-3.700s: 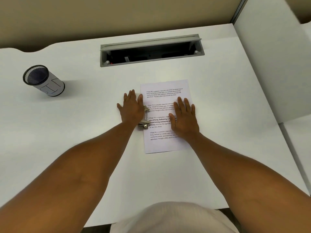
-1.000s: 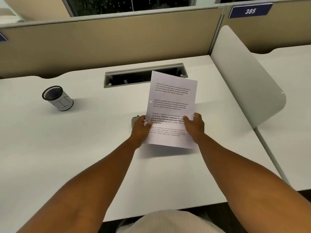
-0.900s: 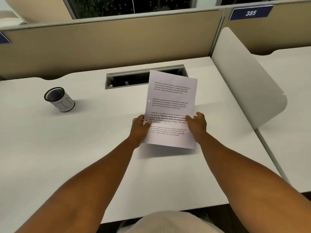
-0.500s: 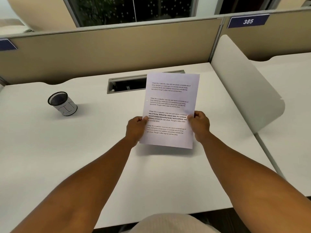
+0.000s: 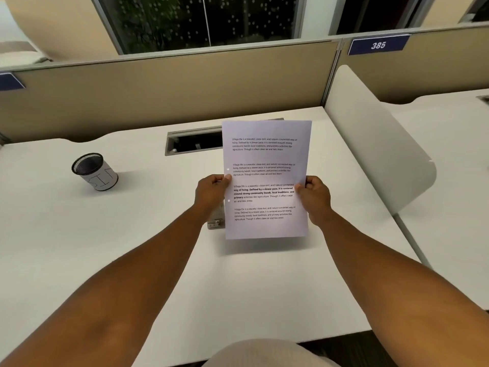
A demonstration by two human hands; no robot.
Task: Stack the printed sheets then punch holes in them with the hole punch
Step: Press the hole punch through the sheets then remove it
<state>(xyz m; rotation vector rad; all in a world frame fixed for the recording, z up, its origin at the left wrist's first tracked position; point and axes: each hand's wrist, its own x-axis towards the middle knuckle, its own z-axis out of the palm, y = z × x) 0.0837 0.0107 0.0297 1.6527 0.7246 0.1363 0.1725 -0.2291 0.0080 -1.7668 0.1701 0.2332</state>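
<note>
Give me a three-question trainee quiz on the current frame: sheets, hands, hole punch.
1. True or false: the printed sheets lie flat on the desk.
2. How many punched holes show along the sheets' left edge? A) none B) two C) four
3. Where is the hole punch?

Key
1. False. The left hand and right hand hold them up by the side edges, off the desk.
2. B, two.
3. On the desk below the left hand, partly hidden behind the sheets' left edge.
</note>
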